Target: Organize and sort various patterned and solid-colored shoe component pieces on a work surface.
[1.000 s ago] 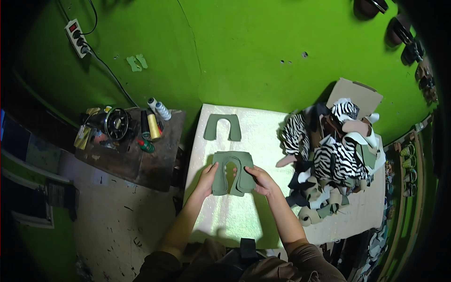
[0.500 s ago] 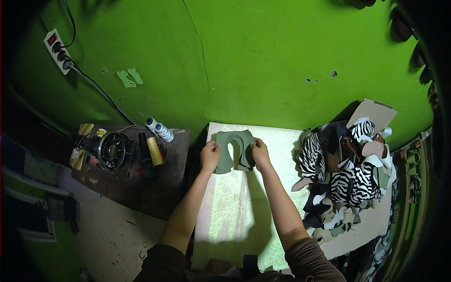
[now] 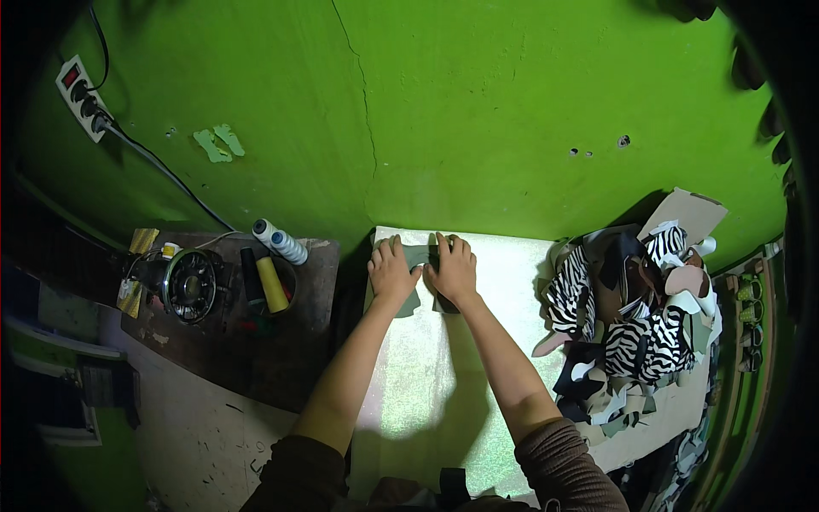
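Green U-shaped piece (image 3: pixel 418 254) lies at about 11 o'clock on the pale table (image 3: pixel 409 414), arch toward 12 and legs toward 6, partly covered by both hands. The left hand (image 3: pixel 392 273) rests palm down on its 9 o'clock side, fingers stretched out rather than curled; the right hand (image 3: pixel 453 271) lies likewise on the 3 o'clock side, the thumbs pointing toward each other. If one palm pressed harder than the other, the piece might skew or pucker, and any layers beneath could slide out of line; a push toward 9 might send a leg over the nearby table edge. Mixing with the scrap pile (image 3: pixel 648 350), well apart at about 4 o'clock, seems unlikely. The material looks matt, thin and muted grey-green, darker on its shaded 5 o'clock leg; the hands hide how many layers there are.
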Motion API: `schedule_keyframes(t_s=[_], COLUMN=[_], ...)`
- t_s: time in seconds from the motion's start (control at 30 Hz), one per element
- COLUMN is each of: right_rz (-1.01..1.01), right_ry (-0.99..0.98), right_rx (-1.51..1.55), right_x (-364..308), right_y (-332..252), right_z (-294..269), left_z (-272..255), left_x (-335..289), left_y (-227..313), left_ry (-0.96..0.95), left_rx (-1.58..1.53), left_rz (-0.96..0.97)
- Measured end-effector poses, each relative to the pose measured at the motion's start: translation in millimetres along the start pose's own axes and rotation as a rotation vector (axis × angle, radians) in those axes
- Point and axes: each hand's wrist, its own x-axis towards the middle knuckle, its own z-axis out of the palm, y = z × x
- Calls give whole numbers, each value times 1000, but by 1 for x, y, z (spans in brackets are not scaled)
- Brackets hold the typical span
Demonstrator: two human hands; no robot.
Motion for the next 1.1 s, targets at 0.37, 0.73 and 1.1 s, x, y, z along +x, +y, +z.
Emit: schedule_keyframes(t_s=[0.37, 0.73, 1.1], right_rz=[-140, 68, 15], right_ry=[-24, -360, -145], right_rx=[87, 701, 2], right_x=[12, 18, -49], right_y=[23, 19, 14], right_z=[-7, -64, 3], left_z=[-2, -41, 15], left_x=[2, -7, -42], left_y=[-12, -16, -17], left_ry=[201, 164, -39], left_rx=[-201, -592, 59], left_rz=[152, 87, 135])
